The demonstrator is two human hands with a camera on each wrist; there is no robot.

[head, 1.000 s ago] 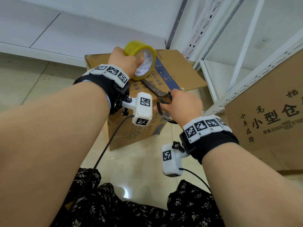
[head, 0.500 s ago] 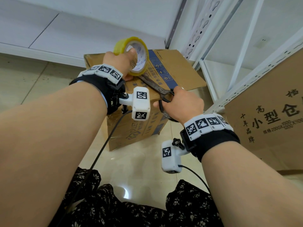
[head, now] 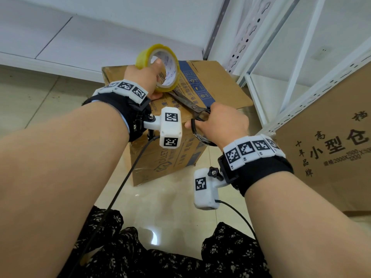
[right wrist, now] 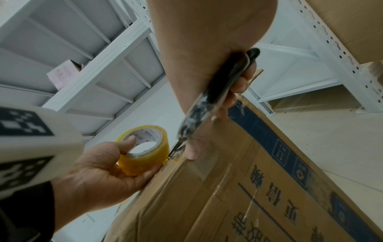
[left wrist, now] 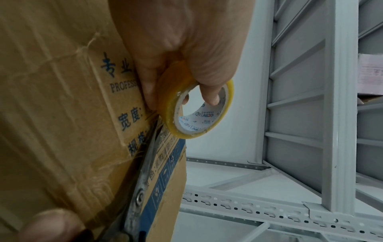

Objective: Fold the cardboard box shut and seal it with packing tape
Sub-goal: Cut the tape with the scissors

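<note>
Tiled floor (head: 170, 207) beside white shelves (head: 301, 57) | closed box (head: 216, 87) stood there | left hand (head: 143, 77) fingers curled around light tape roll (head: 160, 67) over box top | right hand (head: 220, 125) gripped scissors (head: 188, 103), blades at the tape | tape seemed thin, sticky; best held taut.

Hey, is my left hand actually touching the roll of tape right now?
Touching. The right wrist view shows the left hand cupping the yellow tape roll, thumb hooked into its core; the left wrist view shows a finger inside the ring too.
</note>
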